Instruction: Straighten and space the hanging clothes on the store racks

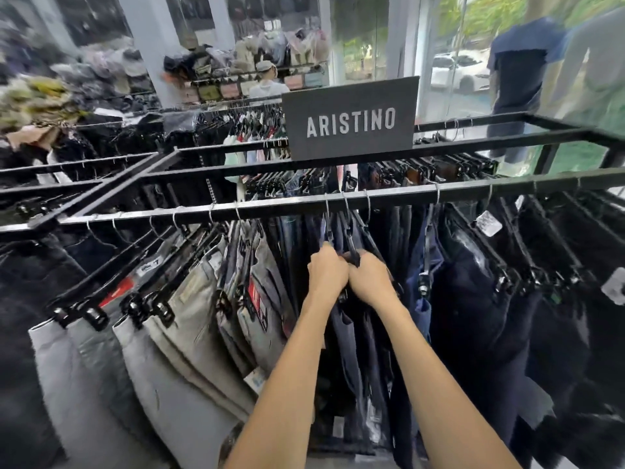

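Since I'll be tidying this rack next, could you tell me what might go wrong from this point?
Both hands, left hand and right hand, grip tightly bunched dark trousers; tugging could slip fabric from a hanger clip. The hanger hooks crowd together on the rail and may tangle when slid apart.

One head-worn wide-angle view looks forward and down, close over the black metal clothes rail [304, 201] at arm's reach.
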